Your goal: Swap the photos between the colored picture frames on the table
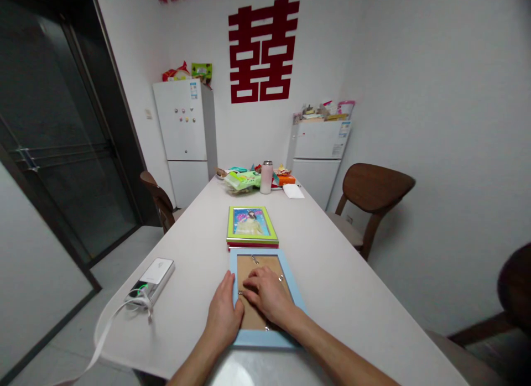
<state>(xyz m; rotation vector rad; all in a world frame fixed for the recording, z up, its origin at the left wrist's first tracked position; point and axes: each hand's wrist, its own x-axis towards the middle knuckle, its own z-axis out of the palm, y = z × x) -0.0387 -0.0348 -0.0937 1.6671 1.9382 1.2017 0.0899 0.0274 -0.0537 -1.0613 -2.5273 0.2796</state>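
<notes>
A light blue picture frame lies face down on the table, its brown backing board upward. Small metal clips sit along the board's edges, among them a left clip and a right clip. My left hand holds the frame's left side, fingers along the outer edge and thumb towards the board. Over the middle of the board is my right hand, fingers bent and slightly apart. Its thumb and forefinger tips are close beside the left clip; whether they touch it I cannot tell. No object shows between them.
Just beyond lies a green picture frame stacked on a red one. A white power bank with a cable lies at left. A pink bottle and snack bags stand at the far end. Wooden chairs flank the table.
</notes>
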